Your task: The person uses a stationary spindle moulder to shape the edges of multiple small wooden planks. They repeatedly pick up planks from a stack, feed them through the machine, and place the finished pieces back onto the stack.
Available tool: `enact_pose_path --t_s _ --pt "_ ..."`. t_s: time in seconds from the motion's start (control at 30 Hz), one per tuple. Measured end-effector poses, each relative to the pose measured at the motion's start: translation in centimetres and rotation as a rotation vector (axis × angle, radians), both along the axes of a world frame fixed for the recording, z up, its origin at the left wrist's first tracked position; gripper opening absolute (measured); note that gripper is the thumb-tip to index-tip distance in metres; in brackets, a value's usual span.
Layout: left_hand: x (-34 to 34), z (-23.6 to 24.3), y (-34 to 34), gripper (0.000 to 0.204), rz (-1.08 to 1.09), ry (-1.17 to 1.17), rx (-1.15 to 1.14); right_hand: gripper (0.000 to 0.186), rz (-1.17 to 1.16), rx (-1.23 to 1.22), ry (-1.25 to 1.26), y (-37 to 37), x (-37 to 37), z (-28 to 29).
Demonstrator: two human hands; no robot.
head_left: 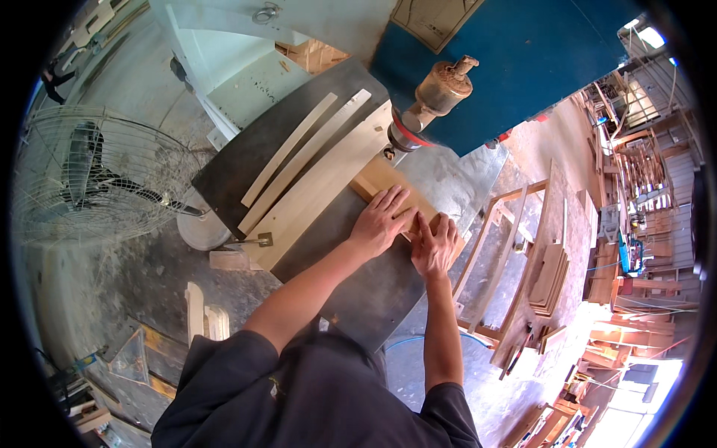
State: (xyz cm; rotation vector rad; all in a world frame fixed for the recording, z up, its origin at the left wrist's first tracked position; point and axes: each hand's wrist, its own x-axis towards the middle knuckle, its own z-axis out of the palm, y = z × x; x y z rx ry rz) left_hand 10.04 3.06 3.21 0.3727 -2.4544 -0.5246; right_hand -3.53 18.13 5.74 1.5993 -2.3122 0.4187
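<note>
Head view: we are pressing both flat hands, left hand (379, 219) and right hand (435, 244), on a wooden board (382, 181) at the saw blade guide (407, 128), its cut barely begun, gripping nothing.

Floor fan (97, 179), stacked chair frames (500, 254)

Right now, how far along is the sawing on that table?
Done: two thin strips and a wide board lie aside on the saw table. In hand: left hand and right hand press flat on a wood block near the blade guide. How much remains uncut isn't visible.
</note>
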Motion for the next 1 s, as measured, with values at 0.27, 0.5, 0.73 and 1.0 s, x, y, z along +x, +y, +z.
enact_pose_path --t_s 0.27,0.5,0.73,1.0 --pt "1.4 0.6 0.4 0.054 -0.062 -0.013 0.009 0.061 -0.062 0.02 -0.038 1.2 2.0 0.3" --pt "-0.8 0.2 -0.5 0.055 -0.255 -0.006 0.024 0.058 -0.249 0.037 -0.052 3.0 3.4 0.4" --pt "-0.1 -0.1 0.1 0.054 -0.151 0.006 0.013 0.056 -0.075 -0.009 -0.068 2.7 1.4 0.8" --pt "-2.9 -0.6 -0.3 0.05 -0.259 -0.031 -0.056 0.052 -0.399 0.026 -0.041 2.0 3.2 0.1"
